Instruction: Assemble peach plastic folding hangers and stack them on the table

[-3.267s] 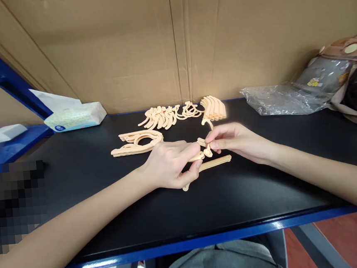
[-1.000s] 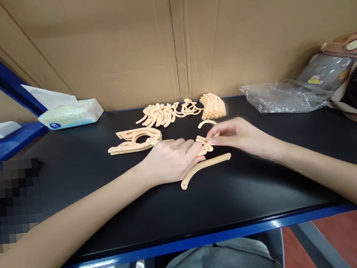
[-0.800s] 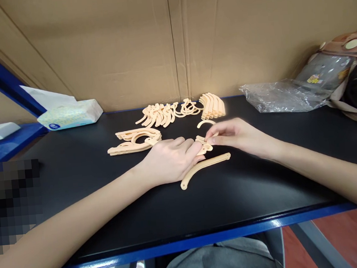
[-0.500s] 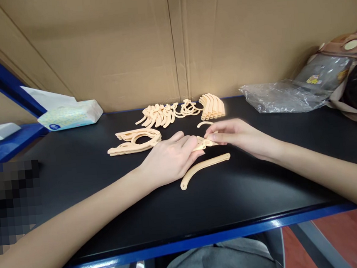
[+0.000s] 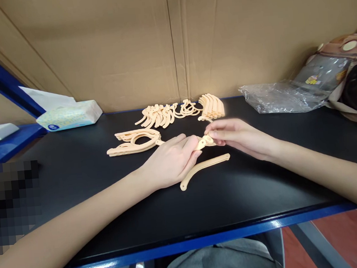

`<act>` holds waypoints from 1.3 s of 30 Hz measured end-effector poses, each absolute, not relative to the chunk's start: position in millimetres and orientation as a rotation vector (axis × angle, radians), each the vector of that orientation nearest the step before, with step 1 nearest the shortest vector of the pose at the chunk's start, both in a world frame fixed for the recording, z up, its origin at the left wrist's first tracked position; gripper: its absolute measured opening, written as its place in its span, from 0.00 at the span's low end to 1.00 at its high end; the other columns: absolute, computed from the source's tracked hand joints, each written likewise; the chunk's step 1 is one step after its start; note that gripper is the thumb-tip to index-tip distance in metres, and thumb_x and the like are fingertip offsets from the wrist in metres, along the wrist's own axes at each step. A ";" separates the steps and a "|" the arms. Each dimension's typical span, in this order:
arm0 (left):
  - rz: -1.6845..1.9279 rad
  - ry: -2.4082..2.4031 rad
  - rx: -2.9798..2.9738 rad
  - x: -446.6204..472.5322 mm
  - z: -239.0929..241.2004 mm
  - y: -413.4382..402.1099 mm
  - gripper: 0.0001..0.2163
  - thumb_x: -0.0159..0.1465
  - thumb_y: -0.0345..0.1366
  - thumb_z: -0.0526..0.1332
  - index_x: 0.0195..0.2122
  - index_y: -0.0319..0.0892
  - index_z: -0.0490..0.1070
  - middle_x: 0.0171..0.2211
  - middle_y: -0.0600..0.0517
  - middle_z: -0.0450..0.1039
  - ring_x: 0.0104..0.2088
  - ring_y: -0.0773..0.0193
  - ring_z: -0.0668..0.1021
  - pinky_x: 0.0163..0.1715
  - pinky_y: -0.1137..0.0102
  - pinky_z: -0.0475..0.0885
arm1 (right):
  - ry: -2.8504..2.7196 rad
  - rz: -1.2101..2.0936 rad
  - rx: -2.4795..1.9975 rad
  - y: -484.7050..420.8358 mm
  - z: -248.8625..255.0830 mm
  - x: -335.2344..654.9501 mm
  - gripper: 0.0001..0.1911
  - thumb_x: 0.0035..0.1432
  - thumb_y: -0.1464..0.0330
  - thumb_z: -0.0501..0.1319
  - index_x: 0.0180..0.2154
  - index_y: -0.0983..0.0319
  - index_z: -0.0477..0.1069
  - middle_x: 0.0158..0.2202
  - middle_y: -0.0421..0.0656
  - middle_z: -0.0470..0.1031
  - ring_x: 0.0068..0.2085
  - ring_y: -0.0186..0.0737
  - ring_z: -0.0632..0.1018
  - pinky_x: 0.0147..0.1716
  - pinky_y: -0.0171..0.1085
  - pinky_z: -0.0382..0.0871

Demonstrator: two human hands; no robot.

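My left hand (image 5: 171,161) and my right hand (image 5: 233,134) meet at the middle of the black table (image 5: 92,191). Both pinch a small peach plastic hanger part (image 5: 204,141), lifted slightly off the surface between their fingertips. A curved peach hanger arm (image 5: 204,170) lies loose on the table just in front of my hands. Left of my left hand sits a stack of assembled peach hangers (image 5: 133,141). Behind my hands lie a row of hook pieces (image 5: 159,114) and a neat bundle of curved arms (image 5: 212,106).
A tissue pack (image 5: 68,115) sits at the back left near a blue shelf frame (image 5: 2,84). Crumpled clear plastic (image 5: 275,98) and a bag (image 5: 332,68) lie at the back right. A cardboard wall (image 5: 170,38) stands behind the table. The table's blue front edge (image 5: 206,240) is near my lap.
My hands have lifted the small part slightly and turned it between the fingertips. My left fingers uncurled from over it to a pinch. The curved arm on the table has not moved.
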State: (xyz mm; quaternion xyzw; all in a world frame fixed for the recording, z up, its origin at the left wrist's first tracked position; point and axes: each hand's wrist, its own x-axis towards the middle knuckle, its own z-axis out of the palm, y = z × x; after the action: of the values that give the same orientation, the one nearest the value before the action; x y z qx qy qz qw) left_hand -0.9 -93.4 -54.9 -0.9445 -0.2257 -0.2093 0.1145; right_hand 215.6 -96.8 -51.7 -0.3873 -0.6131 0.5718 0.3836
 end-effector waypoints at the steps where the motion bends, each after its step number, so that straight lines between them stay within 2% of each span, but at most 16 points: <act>1: -0.609 -0.680 -2.781 -1.2 -55.7 -93.0 0.10 0.71 0.34 0.43 0.33 0.42 0.57 0.25 0.52 0.66 0.23 0.63 0.67 0.23 0.70 0.61 | -1.570 1.462 -0.984 -96.7 -51.6 216.0 0.10 0.53 0.62 0.65 0.34 0.61 0.74 0.29 0.38 0.66 0.30 0.32 0.64 0.33 0.35 0.58; 7: -0.578 -0.706 -2.806 -3.9 -59.0 -92.7 0.09 0.71 0.35 0.42 0.34 0.42 0.56 0.22 0.55 0.66 0.19 0.64 0.69 0.20 0.72 0.59 | -1.643 1.437 -0.982 -95.9 -52.1 216.9 0.10 0.54 0.61 0.65 0.34 0.61 0.75 0.30 0.38 0.68 0.31 0.32 0.65 0.33 0.35 0.59; 13: -0.543 -0.655 -2.812 -3.9 -59.2 -91.4 0.11 0.72 0.36 0.40 0.35 0.42 0.57 0.23 0.55 0.68 0.20 0.64 0.72 0.20 0.72 0.59 | -1.754 1.363 -0.971 -95.9 -52.0 218.3 0.10 0.56 0.62 0.64 0.35 0.62 0.75 0.30 0.38 0.69 0.31 0.31 0.67 0.32 0.33 0.59; 19: -0.511 -0.614 -2.714 -2.6 -61.3 -91.7 0.14 0.73 0.38 0.38 0.36 0.41 0.58 0.21 0.55 0.68 0.19 0.63 0.72 0.19 0.71 0.58 | -1.834 1.272 -0.994 -95.9 -48.5 218.2 0.09 0.57 0.63 0.63 0.34 0.62 0.74 0.31 0.38 0.72 0.34 0.32 0.71 0.36 0.33 0.63; 26: -0.480 -0.649 -2.687 -3.2 -62.7 -91.0 0.12 0.73 0.38 0.41 0.38 0.40 0.59 0.21 0.56 0.69 0.19 0.64 0.73 0.18 0.71 0.57 | -1.915 1.122 -1.055 -96.5 -43.7 217.5 0.09 0.56 0.63 0.62 0.33 0.63 0.73 0.32 0.40 0.74 0.36 0.36 0.74 0.39 0.36 0.66; 39: -0.372 -0.697 -2.715 -3.2 -62.6 -91.8 0.11 0.72 0.37 0.41 0.41 0.40 0.59 0.20 0.55 0.72 0.18 0.63 0.75 0.17 0.72 0.54 | -2.015 0.857 -1.084 -93.9 -49.9 216.2 0.10 0.56 0.62 0.60 0.31 0.62 0.73 0.30 0.41 0.74 0.32 0.36 0.73 0.33 0.36 0.65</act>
State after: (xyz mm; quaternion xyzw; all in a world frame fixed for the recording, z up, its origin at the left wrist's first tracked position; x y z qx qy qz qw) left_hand -3.2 -91.8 -62.6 -0.9484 -0.2434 -0.1298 0.1563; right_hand 216.2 -93.9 -49.9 -0.4167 -0.7750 0.3297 0.3421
